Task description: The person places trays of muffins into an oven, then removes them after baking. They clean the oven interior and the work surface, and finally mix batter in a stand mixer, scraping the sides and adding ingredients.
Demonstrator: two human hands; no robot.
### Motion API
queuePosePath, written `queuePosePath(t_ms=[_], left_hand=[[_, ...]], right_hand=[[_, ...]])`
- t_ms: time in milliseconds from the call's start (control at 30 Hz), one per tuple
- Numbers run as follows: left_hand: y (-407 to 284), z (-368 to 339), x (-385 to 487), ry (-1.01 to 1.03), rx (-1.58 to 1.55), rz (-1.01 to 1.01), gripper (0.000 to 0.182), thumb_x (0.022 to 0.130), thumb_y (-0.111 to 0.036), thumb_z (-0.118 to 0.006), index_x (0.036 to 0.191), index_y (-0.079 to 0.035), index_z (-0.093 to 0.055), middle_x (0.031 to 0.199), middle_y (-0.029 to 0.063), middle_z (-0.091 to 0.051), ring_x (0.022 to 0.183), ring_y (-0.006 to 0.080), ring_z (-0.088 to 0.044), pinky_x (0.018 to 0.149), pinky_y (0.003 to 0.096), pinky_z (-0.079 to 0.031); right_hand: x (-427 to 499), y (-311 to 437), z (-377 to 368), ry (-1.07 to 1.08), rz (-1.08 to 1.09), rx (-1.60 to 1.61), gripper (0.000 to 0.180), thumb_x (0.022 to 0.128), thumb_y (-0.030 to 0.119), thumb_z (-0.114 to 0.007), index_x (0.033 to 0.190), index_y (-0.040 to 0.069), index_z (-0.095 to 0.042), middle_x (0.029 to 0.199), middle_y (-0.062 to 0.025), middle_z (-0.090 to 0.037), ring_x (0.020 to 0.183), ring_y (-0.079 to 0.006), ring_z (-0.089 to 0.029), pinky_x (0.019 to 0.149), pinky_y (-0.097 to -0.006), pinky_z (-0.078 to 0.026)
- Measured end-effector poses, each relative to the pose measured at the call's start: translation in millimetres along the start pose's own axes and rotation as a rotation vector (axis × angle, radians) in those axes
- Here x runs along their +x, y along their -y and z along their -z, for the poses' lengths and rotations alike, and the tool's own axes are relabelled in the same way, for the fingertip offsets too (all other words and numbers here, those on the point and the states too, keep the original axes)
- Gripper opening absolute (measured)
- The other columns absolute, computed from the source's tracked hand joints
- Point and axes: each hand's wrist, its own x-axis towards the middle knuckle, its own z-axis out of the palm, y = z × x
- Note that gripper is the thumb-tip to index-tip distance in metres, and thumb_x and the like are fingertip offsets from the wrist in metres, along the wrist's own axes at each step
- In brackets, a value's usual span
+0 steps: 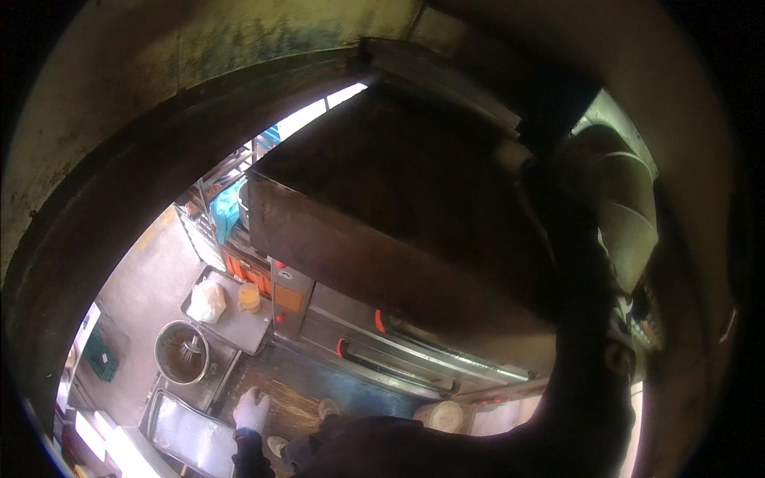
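My left hand [252, 409], in a white knit glove, hangs low beside my body with its fingers loosely curled and a gap between them; nothing shows in it. It is near a metal baking tray [194, 430] and a steel bowl [181, 352] with a wire whisk [190, 349] in it. A dark sleeve reaches up at the right, past the dark metal hood [400, 191]. At its upper end a dim, blurred pale shape may be my right hand [514, 154]; its fingers and any contact are unclear. Under the hood stands a steel deck oven [394, 352] with red-ended handles.
Beyond the bowl, another tray [254, 331] bears a white plastic bag [207, 300] and a jug of yellowish contents [248, 297]. Behind are an orange crate [248, 272] and a rack with a blue bag [226, 209]. A round lidded container [447, 416] stands by the oven; a silvery duct [627, 209] is at right.
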Motion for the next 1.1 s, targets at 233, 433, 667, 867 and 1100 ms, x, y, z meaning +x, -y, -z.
queuePosePath(t_ms=[233,433,667,867,1100], left_hand=[[-17,-7,-6,-0.041,-0.015,-0.005,0.059,0.098,-0.051,-0.068,0.145,-0.013,-0.071,0.134,0.018,-0.076,0.126,0.0366,-0.072,0.109,0.0504,-0.054],[-4,-7,-49,0.121,0.112,-0.043,0.061,0.099,-0.054,-0.065,0.145,-0.014,-0.071,0.138,0.0203,-0.075,0.129,0.0385,-0.072,0.11,0.0506,-0.055],[58,4,-106,0.124,0.146,0.204,0.07,0.096,-0.058,-0.065,0.146,-0.009,-0.071,0.139,0.0225,-0.074,0.132,0.0398,-0.069,0.114,0.0496,-0.053],[119,-13,-131,0.07,0.06,0.386,0.066,0.093,-0.053,-0.071,0.141,-0.008,-0.074,0.139,0.0221,-0.075,0.131,0.0402,-0.069,0.113,0.0485,-0.053],[63,12,-111,0.074,0.104,0.273,0.068,0.095,-0.055,-0.069,0.144,-0.008,-0.072,0.141,0.0238,-0.073,0.133,0.0408,-0.069,0.114,0.0496,-0.053]], right_hand=[[-16,2,-1,-0.102,-0.217,0.421,0.031,0.112,0.028,-0.061,0.127,0.006,-0.077,0.115,-0.0177,-0.077,0.1,-0.0291,-0.076,0.088,-0.0425,-0.063],[-13,-4,15,-0.018,-0.073,0.165,0.027,0.109,0.025,-0.064,0.123,0.007,-0.078,0.111,-0.0165,-0.078,0.098,-0.0288,-0.076,0.086,-0.0423,-0.064],[-33,4,23,0.027,0.073,-0.041,0.02,0.104,0.02,-0.069,0.117,0.008,-0.079,0.106,-0.0145,-0.079,0.097,-0.0283,-0.078,0.084,-0.0418,-0.064],[-73,34,40,0.095,0.25,-0.187,0.015,0.1,0.015,-0.072,0.112,0.009,-0.079,0.102,-0.0128,-0.08,0.095,-0.0279,-0.079,0.082,-0.0414,-0.064],[-48,30,6,-0.046,0.137,-0.216,0.012,0.099,0.013,-0.071,0.105,0.012,-0.081,0.084,-0.0078,-0.08,0.084,-0.0261,-0.079,0.082,-0.0404,-0.064]])
